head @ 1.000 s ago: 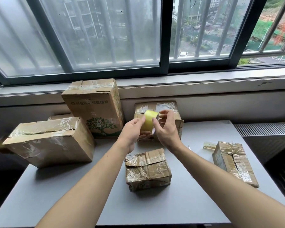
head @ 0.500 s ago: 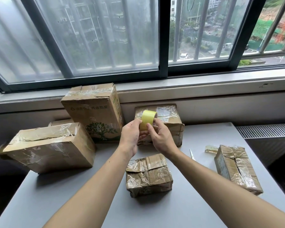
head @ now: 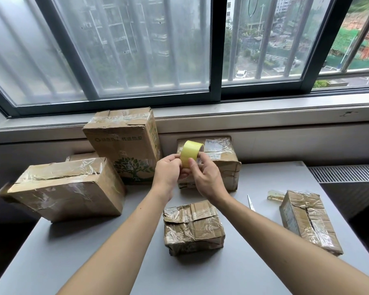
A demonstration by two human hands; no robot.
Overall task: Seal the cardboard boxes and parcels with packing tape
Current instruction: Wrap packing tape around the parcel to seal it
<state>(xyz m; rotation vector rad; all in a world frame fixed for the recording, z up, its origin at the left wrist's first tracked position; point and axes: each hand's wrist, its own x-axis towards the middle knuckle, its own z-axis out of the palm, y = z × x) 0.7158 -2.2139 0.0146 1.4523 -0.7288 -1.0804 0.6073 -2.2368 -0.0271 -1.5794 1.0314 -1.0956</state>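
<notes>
Tape roll [head: 189,153], pale yellow and glossy, at mid-frame, off the surface and pinched from both sides.

Nearest, along the lower edge: smooth matt grey bench [head: 115,262], two bare forearms reaching in from the bottom corners. Just beyond, at lower centre, small parcel [head: 193,226]: squat brown cardboard, dented, wrapped in wrinkled clear tape, flat on the bench below the hands. At right, well apart from it, right parcel [head: 307,220]: oblong, crumpled, split along its top face, shiny tape across it. Between those two, thin metal blade [head: 251,204] flat on the bench, and near it a crumpled tape scrap [head: 275,195].

Higher up, left hand [head: 168,173] and right hand [head: 207,177] close together. Left fingers [head: 176,159] curled onto the roll's near left edge. Right thumb pressed on its outer face, other right fingers hooked behind. Roll on edge, open core turned toward the upper right.

At left, large box [head: 66,188] at the bench's left edge, clear film along its top. Behind it, tall box [head: 126,143], upright by the wall, green tree print, torn top flap. Behind the roll, partly hidden by both hands, labelled box [head: 219,158] with white shipping labels.

Farthest: pale window sill [head: 264,111]; dark-framed sliding window [head: 136,50] with vertical bars, frosted at left, clear at right onto buildings and a street. Ribbed radiator grille [head: 345,173] at right.
</notes>
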